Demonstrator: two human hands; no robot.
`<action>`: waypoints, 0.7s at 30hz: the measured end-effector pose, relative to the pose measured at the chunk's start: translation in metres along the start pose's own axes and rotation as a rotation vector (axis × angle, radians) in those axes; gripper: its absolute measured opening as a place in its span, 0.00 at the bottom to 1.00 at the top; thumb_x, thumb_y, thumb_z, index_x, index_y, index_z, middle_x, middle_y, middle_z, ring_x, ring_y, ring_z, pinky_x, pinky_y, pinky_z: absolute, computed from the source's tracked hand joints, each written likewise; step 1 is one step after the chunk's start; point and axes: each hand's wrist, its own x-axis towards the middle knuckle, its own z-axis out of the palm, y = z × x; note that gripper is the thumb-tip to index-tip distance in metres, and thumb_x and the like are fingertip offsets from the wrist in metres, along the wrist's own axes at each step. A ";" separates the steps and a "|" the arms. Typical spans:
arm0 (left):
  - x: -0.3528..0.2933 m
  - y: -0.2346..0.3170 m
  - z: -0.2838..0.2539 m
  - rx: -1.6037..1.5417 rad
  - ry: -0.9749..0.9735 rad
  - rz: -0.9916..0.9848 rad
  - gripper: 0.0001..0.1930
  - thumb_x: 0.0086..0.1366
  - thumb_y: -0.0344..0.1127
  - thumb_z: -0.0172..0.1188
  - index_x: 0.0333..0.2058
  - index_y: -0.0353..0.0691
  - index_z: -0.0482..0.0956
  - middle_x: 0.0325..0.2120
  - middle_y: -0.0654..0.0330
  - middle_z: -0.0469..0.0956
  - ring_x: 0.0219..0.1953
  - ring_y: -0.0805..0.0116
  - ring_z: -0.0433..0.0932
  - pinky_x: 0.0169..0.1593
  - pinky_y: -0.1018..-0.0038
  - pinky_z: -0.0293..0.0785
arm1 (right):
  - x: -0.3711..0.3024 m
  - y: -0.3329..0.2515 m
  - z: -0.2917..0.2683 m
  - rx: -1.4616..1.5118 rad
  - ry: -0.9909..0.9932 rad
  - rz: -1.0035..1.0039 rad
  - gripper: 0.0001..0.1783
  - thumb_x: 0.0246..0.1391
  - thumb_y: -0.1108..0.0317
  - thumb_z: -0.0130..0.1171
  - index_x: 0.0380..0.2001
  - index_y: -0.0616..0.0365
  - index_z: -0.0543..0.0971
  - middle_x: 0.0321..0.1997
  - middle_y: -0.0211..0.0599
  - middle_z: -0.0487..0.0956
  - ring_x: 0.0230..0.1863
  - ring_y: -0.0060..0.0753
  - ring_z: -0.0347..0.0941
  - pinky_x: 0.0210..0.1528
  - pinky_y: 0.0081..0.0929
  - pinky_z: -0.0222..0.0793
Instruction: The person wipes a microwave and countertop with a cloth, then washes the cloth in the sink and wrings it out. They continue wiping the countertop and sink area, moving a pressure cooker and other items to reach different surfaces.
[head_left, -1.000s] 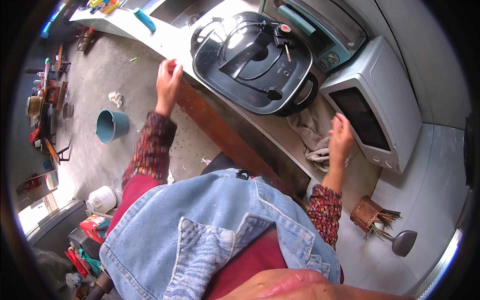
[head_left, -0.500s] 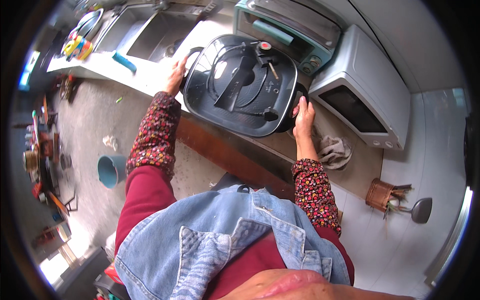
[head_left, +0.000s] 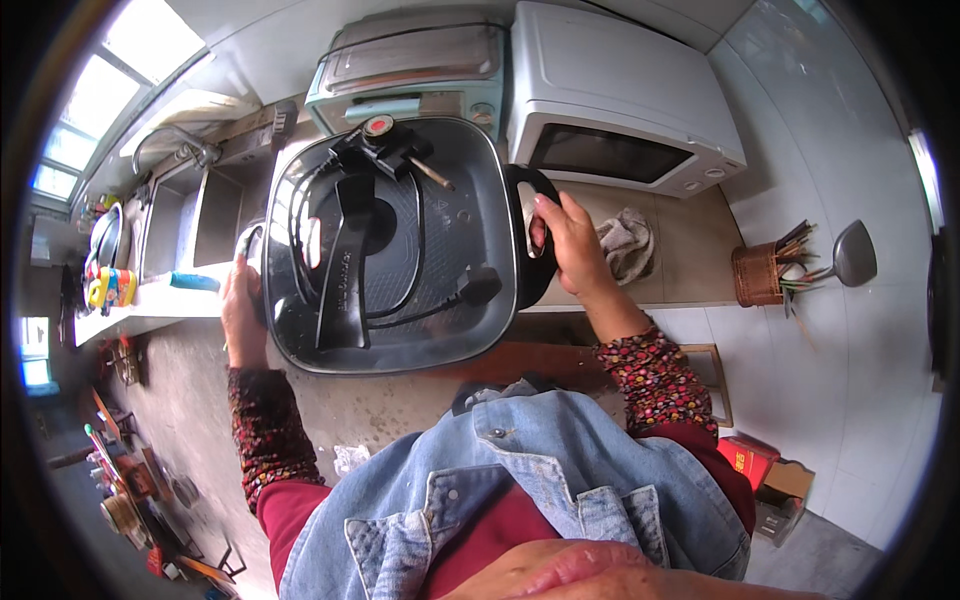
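My left hand (head_left: 242,315) and my right hand (head_left: 572,245) hold a black electric skillet (head_left: 430,325) by its two side handles. The skillet is squarish with rounded corners and hangs in front of me, over the counter's front edge. My right fingers wrap round the right handle; the left fingers are partly hidden behind the left one. Inside the skillet lies a coiled power cord (head_left: 417,270) with its black plug (head_left: 479,286). A temperature control probe (head_left: 378,127) with a red-centred dial rests at the far rim. A long black flared piece (head_left: 343,285), like a spatula or handle, lies across the pan.
Behind the skillet stand a pale green toaster oven (head_left: 410,65) and a white microwave (head_left: 620,90). A crumpled cloth (head_left: 628,245) lies on the counter to the right, near a brown utensil holder (head_left: 757,273) and a ladle (head_left: 855,253). A metal sink (head_left: 215,215) is at the left.
The skillet has come nearer to me and appears larger, still held in both hands. My view has turned, so the toaster oven and microwave now sit farther left in it.
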 end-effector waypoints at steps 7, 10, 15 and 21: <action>-0.008 0.096 0.072 -0.170 -0.024 -0.032 0.16 0.71 0.46 0.55 0.25 0.45 0.73 0.20 0.71 0.66 0.21 0.81 0.62 0.26 0.81 0.58 | 0.014 -0.109 -0.060 -0.295 -0.010 -0.284 0.15 0.64 0.59 0.53 0.27 0.57 0.75 0.23 0.25 0.70 0.27 0.18 0.65 0.32 0.19 0.61; 0.020 0.119 0.108 -0.224 -0.114 -0.001 0.12 0.70 0.41 0.57 0.27 0.44 0.75 0.22 0.70 0.70 0.24 0.81 0.66 0.28 0.82 0.61 | 0.033 -0.165 -0.094 -0.204 -0.032 -0.259 0.17 0.62 0.60 0.54 0.20 0.56 0.74 0.23 0.28 0.72 0.27 0.21 0.67 0.33 0.17 0.61; 0.065 0.149 0.153 -0.007 -0.341 0.373 0.11 0.66 0.37 0.60 0.44 0.39 0.77 0.29 0.63 0.77 0.30 0.72 0.75 0.34 0.74 0.73 | 0.067 -0.236 -0.133 0.022 0.079 -0.209 0.10 0.62 0.65 0.55 0.29 0.59 0.77 0.25 0.24 0.72 0.28 0.21 0.67 0.34 0.18 0.63; 0.068 0.153 0.255 -0.611 -0.492 0.131 0.10 0.68 0.32 0.55 0.31 0.31 0.79 0.20 0.61 0.70 0.20 0.70 0.70 0.25 0.73 0.70 | 0.105 -0.265 -0.238 -0.059 -0.017 -0.199 0.14 0.64 0.62 0.56 0.23 0.52 0.73 0.24 0.23 0.70 0.29 0.22 0.67 0.36 0.20 0.65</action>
